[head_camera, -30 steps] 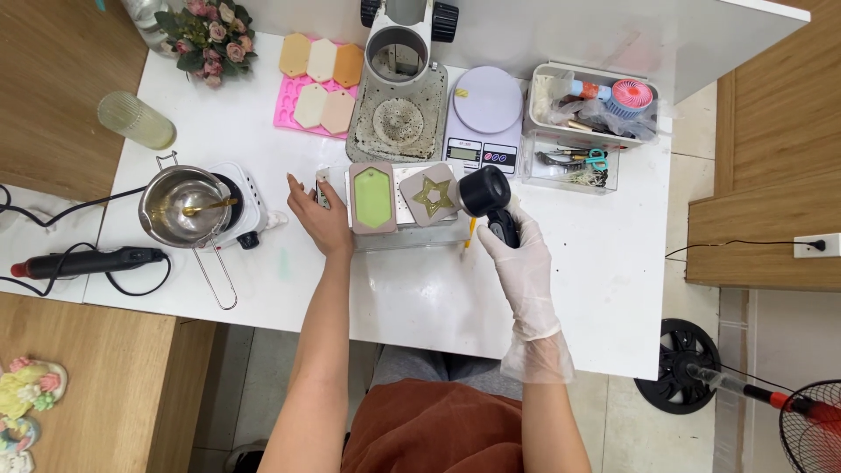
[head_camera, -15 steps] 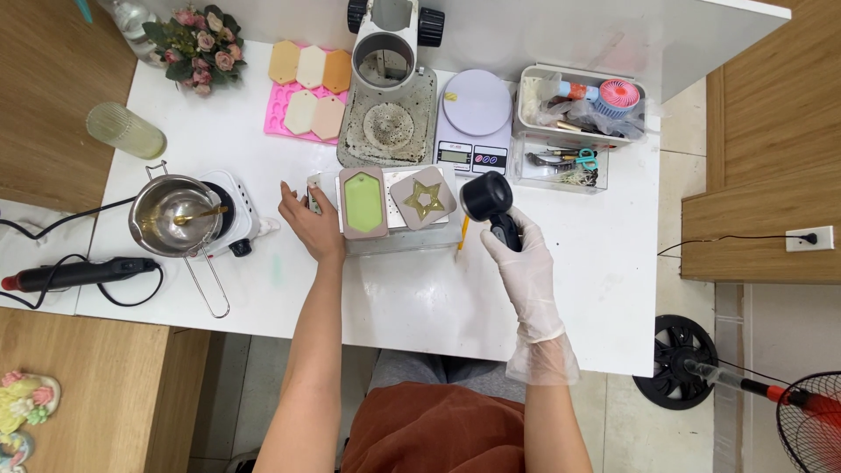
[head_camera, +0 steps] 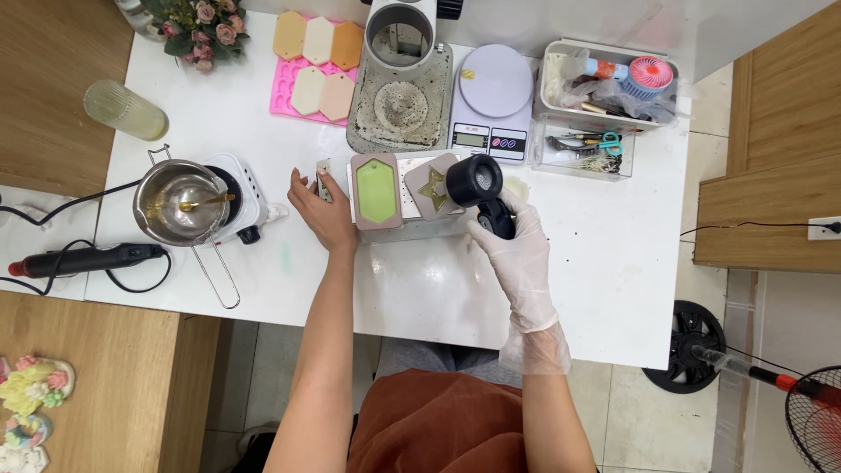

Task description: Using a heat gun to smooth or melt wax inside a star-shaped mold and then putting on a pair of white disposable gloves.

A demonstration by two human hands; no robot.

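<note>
The gloved right hand has its fingers clenched round the handle of a black heat gun, nozzle hanging just over the star mould. The bare left hand lies loose against the tray, fingertips beside the green-filled mould, grasping nothing. Done well, this step wants the nozzle kept just off the mould, clear of touching it, and swept evenly so no one spot overheats. The left fingers should steady the tray from its edge, well away from the hot air.
</note>
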